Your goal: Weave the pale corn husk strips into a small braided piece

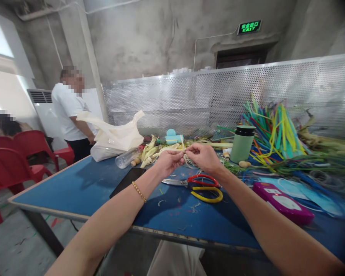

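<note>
Your left hand point(169, 161) and right hand point(204, 156) each keep a pinching grip on a thin pale strip point(184, 152), held just above the worktop point(83, 188). Pull too hard and it may snap or slip. The scissors point(198, 186) lie right beneath your wrists.

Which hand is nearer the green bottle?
Right. The right hand sits just left of the bottle; the left hand is farther left, both pinching a strip.

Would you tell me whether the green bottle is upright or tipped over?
Upright: the green bottle stands on its base on the table, black lid on top.
</note>
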Motion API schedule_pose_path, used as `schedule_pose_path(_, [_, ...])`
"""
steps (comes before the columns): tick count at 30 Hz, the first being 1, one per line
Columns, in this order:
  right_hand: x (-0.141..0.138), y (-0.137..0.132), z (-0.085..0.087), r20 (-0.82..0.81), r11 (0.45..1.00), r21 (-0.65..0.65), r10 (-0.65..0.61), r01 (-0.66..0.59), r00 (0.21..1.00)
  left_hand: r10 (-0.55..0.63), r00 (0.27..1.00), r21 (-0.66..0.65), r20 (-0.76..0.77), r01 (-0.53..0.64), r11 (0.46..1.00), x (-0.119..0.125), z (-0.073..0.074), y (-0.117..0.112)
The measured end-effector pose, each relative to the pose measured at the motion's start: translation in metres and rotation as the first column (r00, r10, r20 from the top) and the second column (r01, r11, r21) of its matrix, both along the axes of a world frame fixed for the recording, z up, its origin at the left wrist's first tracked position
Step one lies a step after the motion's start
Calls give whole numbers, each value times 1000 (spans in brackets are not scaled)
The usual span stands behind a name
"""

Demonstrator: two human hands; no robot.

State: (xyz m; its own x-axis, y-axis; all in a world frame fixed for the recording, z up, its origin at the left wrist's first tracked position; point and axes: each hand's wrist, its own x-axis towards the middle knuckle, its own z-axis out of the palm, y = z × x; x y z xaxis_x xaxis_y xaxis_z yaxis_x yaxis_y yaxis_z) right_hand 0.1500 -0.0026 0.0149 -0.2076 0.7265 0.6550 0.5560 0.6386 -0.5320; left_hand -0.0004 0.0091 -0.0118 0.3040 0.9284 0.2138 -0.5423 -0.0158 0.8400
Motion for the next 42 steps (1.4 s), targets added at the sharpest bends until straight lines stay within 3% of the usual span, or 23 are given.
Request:
schedule_pose_path(6, [-1,-1,1,13,999,15,-36,35,999,0,1000,-19,1,0,1000,1,-2,1])
schedule_pose_path(14, [-2,-1,-1,89,986,134,-109,97,990,-45,997,-9,60,46,999,-1,3,-3])
schedule_pose_path(22, [0,6,-3,-19,999,47,21,-20,1000,4,999,43,50,-6,999,-1,-1,1])
schedule_pose_path(32, [1,10,-5,-21,999,23,42,-42,999,59,998,69,-2,-58,996,1,1,-2])
schedule_pose_path(42, [1,7,-3,-46,996,-5,85,-86,995,41,999,39,6,-41,998,0,1,-2])
